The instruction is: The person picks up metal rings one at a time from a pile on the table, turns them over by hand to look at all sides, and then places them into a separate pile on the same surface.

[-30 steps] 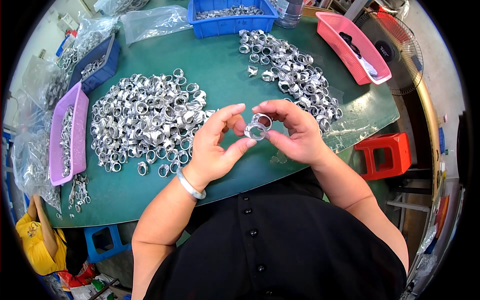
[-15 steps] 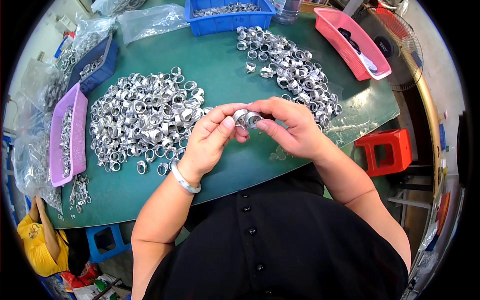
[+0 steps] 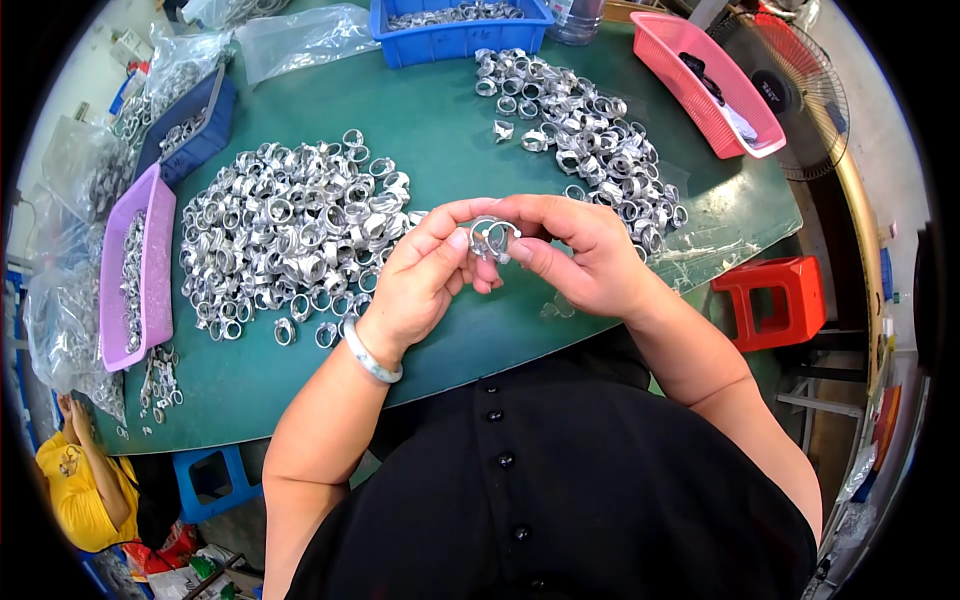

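Observation:
Over the near part of the green table, both my hands meet around a small silver metal ring part (image 3: 492, 236), which looks like a hose clamp or finger ring; I cannot tell which. My left hand (image 3: 428, 262) pinches its left side between thumb and fingers. On its other side, my right hand (image 3: 575, 250) grips the rim with thumb and forefinger. To the left of my hands lies a large heap of similar silver rings (image 3: 290, 225). A looser pile of them (image 3: 600, 140) spreads beyond my right hand, towards the far right.
On the green table (image 3: 430, 130) stand a blue bin (image 3: 460, 44), a purple basket (image 3: 152, 290), a dark blue bin (image 3: 222, 122) and a pink basket (image 3: 690, 95). A fan (image 3: 800, 95) is at the right, above a red stool (image 3: 775, 305). Another person in yellow (image 3: 88, 495) is at lower left.
The ring between my fingers has turned, and its open curve now shows upward. Both hands stay in almost the same place.

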The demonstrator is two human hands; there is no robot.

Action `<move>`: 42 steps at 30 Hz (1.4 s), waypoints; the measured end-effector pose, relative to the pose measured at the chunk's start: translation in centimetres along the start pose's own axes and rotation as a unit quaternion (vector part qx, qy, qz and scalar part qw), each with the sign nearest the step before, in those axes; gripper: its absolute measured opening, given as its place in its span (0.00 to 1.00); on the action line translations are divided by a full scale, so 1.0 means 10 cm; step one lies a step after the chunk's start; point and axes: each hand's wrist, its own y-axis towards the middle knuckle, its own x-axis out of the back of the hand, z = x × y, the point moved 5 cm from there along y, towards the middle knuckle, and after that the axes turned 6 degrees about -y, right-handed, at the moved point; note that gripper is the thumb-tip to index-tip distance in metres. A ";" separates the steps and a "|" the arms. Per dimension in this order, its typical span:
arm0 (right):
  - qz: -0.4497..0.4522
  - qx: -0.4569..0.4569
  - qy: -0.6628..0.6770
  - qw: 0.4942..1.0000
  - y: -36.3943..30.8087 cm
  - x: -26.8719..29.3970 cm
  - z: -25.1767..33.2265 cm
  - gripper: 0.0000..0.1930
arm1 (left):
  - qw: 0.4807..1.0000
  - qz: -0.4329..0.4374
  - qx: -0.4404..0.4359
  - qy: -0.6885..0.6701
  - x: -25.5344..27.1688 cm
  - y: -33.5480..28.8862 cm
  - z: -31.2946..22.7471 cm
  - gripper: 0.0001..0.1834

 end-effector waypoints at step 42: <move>0.149 0.000 -0.432 0.890 0.64 0.17 -1.15 0.06 | 0.479 -0.349 -0.213 0.777 0.50 -0.44 -1.03 0.13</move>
